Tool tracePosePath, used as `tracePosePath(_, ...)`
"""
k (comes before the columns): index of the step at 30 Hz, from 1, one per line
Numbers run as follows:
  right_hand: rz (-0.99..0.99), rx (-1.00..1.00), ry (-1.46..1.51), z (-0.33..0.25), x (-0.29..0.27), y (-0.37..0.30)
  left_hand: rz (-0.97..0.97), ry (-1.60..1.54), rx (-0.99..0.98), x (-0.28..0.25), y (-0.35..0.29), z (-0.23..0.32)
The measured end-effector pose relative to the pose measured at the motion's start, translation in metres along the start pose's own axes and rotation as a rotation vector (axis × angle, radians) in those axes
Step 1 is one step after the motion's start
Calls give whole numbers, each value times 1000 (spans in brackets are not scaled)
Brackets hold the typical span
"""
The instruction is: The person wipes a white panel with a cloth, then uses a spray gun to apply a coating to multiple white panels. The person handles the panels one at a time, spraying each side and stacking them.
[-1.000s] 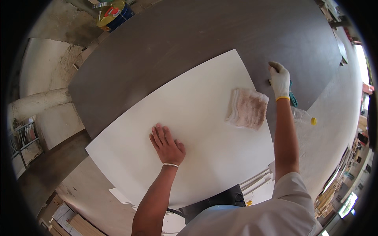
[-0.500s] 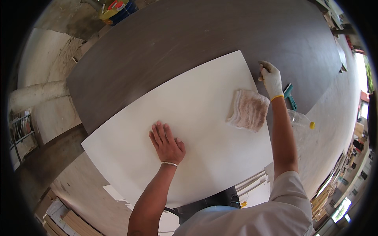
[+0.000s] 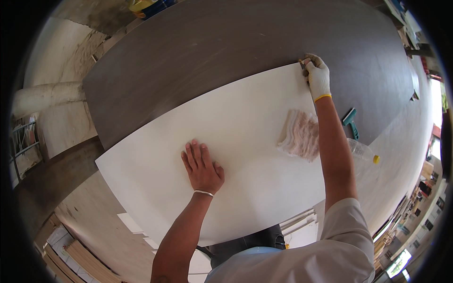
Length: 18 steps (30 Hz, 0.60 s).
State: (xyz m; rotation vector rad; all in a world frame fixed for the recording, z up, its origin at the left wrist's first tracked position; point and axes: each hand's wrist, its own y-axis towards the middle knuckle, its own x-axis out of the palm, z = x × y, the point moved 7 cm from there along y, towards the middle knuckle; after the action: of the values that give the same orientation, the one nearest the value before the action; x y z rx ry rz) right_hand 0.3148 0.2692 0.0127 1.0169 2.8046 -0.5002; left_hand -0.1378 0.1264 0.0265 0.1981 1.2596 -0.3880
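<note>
A large white panel (image 3: 250, 118) lies on top of a dark brown sheet (image 3: 198, 61). My bare left hand (image 3: 203, 170) rests flat on the panel, fingers stretched out, with a pale band around the wrist. At the panel's far right corner is my right hand (image 3: 317, 78), in a white knitted glove with a yellow cuff. Its fingers are bent closed around something small at the panel's edge, too small to make out. A folded, fuzzy pinkish-white cloth (image 3: 299, 134) lies on the panel, partly hidden by my right forearm.
Right of my forearm, a teal-handled scraper (image 3: 350, 122) lies on the brown sheet, near a clear plastic bottle (image 3: 362, 150) with a yellow cap lying on its side. A blue and yellow bucket (image 3: 153, 6) stands beyond the far left edge. Stacked boards (image 3: 89, 259) are at lower left.
My right hand has moved away from me and slightly left, from beside the panel's right edge to its far corner. My left hand stays flat on the panel. The view has shifted slightly.
</note>
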Motion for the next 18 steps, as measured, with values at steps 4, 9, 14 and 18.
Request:
tracePosePath(4, 11, -44, -4, 2, 5, -1, -15, -10, -8, 0, -1, -1)
tracePosePath(9, 4, -75, -56, -1, 8, -5, -18, -11, -10, 0, 0, -1)
tracePosePath(14, -8, -64, -42, -2, 9, -6, -16, -2, -7, -1, 0, 0)
tracePosePath(18, 3, -138, -79, -2, 10, -3, -22, 2, -7, 0, -1, -1)
